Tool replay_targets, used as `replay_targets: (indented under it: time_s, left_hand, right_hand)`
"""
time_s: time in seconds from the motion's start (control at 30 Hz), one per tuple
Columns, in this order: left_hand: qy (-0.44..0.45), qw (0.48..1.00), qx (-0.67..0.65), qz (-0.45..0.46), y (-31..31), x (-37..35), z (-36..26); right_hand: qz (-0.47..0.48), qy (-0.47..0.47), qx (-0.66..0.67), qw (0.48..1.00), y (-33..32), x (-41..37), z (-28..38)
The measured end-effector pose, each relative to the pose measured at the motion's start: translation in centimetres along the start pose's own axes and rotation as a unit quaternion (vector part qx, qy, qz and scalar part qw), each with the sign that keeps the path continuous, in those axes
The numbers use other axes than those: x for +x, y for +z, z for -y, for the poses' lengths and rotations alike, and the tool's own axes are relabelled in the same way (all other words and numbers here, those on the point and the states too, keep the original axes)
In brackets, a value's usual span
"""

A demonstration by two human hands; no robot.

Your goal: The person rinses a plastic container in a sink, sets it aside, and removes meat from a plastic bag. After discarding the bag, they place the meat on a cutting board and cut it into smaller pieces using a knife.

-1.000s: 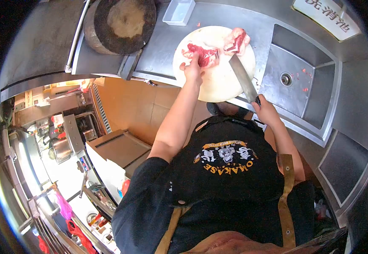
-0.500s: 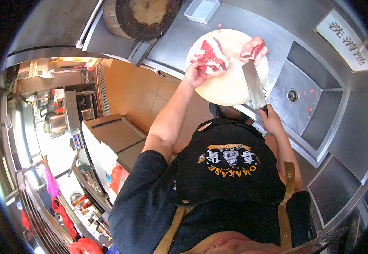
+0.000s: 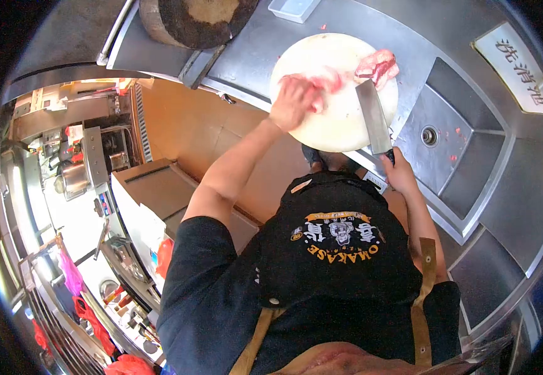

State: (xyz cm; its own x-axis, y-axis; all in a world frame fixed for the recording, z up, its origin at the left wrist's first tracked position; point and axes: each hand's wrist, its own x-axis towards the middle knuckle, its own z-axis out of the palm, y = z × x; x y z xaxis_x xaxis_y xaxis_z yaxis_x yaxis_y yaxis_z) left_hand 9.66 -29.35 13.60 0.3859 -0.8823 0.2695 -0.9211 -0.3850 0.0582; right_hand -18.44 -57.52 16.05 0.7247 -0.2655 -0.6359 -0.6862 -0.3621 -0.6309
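Note:
My left hand (image 3: 294, 101) is over a piece of raw meat (image 3: 330, 81) on the round white cutting board (image 3: 340, 132). Both hand and meat are smeared by motion; the fingers are curled around the meat's near side, which they partly hide. In my right hand (image 3: 402, 173) is the black handle of a cleaver (image 3: 373, 119). Its broad blade lies over the board's right part, the tip just below a second piece of raw meat (image 3: 379, 67), red with pale fat, at the board's upper right edge.
The board rests on a steel counter (image 3: 402, 37) beside a sink (image 3: 449, 156) with small red scraps in it. At the upper left stands a thick round wooden block (image 3: 177, 22), and a white plastic tub (image 3: 293, 9) sits at the back. A wall sign (image 3: 515, 69) hangs right.
My left hand has moved from the meat's near edge to on top of it, and that meat has shifted and blurred. The cleaver stays by the second piece. The view has shifted slightly.

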Motion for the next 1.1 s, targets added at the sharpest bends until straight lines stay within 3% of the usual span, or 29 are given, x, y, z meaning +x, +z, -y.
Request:
replay_targets:
  time_s: [0.03,0.07,0.23,0.47,0.57,0.67,0.7,0.8,0.83,0.93,0.97,1.07,1.1]
  left_hand:
    - [0.01,0.998,0.007,0.065,1.2,-2.0,-0.8]
    - [-0.007,0.998,0.001,0.061,0.9,-2.4,-1.8]
    - [-0.061,0.998,-0.029,0.019,0.4,-3.0,-2.7]
    - [-0.024,0.999,-0.006,-0.028,0.6,-0.4,-0.8]
    - [-0.093,0.995,-0.038,-0.004,-0.9,2.1,0.2]
    - [-0.238,0.969,-0.059,-0.021,-1.3,4.9,1.4]
    - [-0.286,0.956,-0.07,-0.01,-1.8,6.0,1.9]
    - [-0.406,0.872,-0.271,-0.035,1.7,7.1,5.8]
    - [-0.449,0.771,-0.447,-0.061,-1.4,8.2,4.3]
    - [-0.502,0.649,-0.561,-0.112,-1.2,6.6,3.0]
    - [-0.472,0.634,-0.598,-0.133,2.7,4.4,3.9]
    - [-0.461,0.751,-0.462,-0.103,3.0,2.3,1.6]
    - [-0.466,0.746,-0.462,-0.114,1.9,2.5,0.6]
  right_hand:
    - [-0.014,-0.02,-0.014,1.0,0.4,0.4,-1.1]
    - [-0.029,-0.041,-0.027,0.998,0.7,0.7,-1.7]
    - [0.014,0.025,0.033,0.999,-0.2,-0.5,0.9]
    - [0.001,0.012,0.008,1.0,-0.3,0.3,0.3]
    - [0.008,0.007,0.023,1.0,-0.5,0.2,0.9]
    - [0.014,0.024,-0.001,1.0,-0.8,0.2,1.8]
    - [0.004,0.009,-0.007,1.0,-0.4,0.4,1.3]
    - [-0.027,-0.027,-0.006,0.999,0.4,0.9,0.0]
    - [-0.035,-0.033,0.01,0.999,0.7,0.5,0.7]
    - [-0.062,-0.083,0.055,0.993,1.8,-0.3,2.4]
    - [-0.065,-0.093,0.06,0.992,1.6,-0.9,4.2]
    - [-0.056,-0.11,0.032,0.992,1.4,-1.3,8.2]
    - [-0.058,-0.13,0.026,0.989,1.7,-1.1,9.0]
